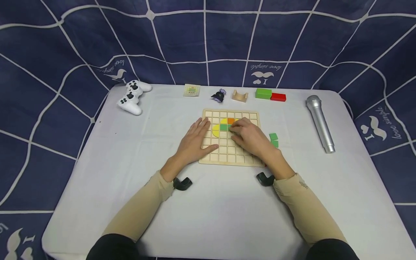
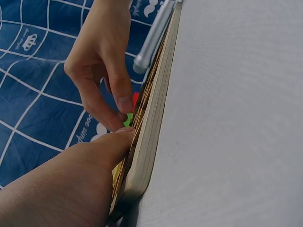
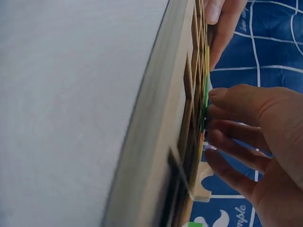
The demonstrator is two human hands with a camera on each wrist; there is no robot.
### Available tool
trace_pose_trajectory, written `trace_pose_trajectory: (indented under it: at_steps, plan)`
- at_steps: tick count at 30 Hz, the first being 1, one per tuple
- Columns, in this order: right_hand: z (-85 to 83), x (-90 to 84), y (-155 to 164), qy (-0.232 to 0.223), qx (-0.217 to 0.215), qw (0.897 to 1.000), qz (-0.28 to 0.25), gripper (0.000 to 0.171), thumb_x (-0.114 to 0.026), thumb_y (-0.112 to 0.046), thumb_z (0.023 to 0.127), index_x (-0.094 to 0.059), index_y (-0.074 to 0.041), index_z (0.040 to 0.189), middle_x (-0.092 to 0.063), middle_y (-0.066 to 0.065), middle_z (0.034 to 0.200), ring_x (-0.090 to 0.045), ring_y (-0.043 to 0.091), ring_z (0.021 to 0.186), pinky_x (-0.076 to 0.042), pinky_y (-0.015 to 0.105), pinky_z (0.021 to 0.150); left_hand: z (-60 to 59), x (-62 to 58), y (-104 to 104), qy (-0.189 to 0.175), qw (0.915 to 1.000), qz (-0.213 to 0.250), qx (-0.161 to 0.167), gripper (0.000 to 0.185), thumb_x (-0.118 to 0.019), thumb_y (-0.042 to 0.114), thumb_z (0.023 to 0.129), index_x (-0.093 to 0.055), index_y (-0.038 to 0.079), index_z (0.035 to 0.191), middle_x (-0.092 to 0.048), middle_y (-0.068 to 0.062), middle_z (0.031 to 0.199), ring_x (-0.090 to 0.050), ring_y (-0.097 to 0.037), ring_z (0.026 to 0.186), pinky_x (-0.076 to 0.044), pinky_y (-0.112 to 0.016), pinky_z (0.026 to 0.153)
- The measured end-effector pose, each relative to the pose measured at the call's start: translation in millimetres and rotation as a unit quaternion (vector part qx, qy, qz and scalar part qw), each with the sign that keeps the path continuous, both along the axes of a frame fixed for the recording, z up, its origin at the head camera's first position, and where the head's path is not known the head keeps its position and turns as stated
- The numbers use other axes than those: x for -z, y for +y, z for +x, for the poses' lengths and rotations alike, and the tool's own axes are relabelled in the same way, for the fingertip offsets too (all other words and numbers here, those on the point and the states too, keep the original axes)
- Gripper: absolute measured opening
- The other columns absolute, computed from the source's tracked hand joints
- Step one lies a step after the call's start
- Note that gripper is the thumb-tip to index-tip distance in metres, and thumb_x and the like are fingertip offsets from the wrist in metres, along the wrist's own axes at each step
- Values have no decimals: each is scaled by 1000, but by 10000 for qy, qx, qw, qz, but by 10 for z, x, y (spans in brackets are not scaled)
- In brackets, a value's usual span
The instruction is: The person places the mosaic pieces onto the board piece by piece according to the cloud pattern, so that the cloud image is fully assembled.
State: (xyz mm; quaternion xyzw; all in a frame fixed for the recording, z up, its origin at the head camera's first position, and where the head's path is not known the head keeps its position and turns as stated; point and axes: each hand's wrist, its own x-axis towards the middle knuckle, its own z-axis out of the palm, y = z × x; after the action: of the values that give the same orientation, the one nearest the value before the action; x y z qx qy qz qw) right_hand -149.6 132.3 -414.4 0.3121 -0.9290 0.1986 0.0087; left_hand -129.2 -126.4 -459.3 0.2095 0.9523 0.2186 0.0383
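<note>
The person leans over a wooden grid board [image 1: 231, 155] lying flat in the middle of the tabletop [image 1: 227, 216]. The left hand [image 1: 195, 141] rests flat on the board's left side, fingers straight, which looks meant to keep the board from sliding. The right hand [image 1: 251, 139] bends its fingertips onto a green square piece [image 1: 223, 127] sitting in the grid, pinching it between thumb and fingers as if seating it in its cell. That piece lies beside a yellow half-round piece [image 1: 216, 130] and below an orange piece [image 1: 231, 120]. Two spare green blocks [image 1: 274, 139] wait just off the board's right edge, within easy reach. Farther back stand a white game controller [image 1: 132, 96], a silver microphone [image 1: 320, 122] and a green and red block pair [image 1: 270, 95].
</note>
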Motion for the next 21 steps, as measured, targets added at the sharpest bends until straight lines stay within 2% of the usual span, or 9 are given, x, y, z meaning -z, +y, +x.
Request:
trace_pose_trajectory:
  at_steps: [5,11,16,21]
  plan:
    - [40,-52,25,141,5,9997,189,22,-75,-14,98,-80,-1,116,-75,12,120,-61,29,116,-57,44,102,-6,3,-1,28,10000,7,-5,100,-57,66,100,-16,6,169,-10,-6,179,0,-23,166,-4,-38,136]
    - [82,-79,202,143,225,9995,-163,21,-77,-14,96,-80,-3,114,-76,12,118,-60,30,116,-55,47,102,-3,11,-9,48,10000,23,7,101,-58,66,99,-16,5,169,-11,-7,178,0,-25,166,-4,-39,136]
    - [108,-104,496,130,594,9973,-419,26,-80,-15,94,-79,-1,116,-76,13,120,-60,30,118,-53,49,105,-15,20,-8,89,10000,41,15,101,-58,66,99,-16,5,169,-11,-8,178,0,-24,166,-4,-39,136]
    - [152,-102,845,-5,1194,9913,-553,26,-80,-10,93,-78,-2,118,-75,16,121,-61,33,119,-53,54,102,-12,22,-4,74,10000,57,21,102,-58,66,99,-17,5,169,-11,-8,178,0,-25,166,-4,-39,136]
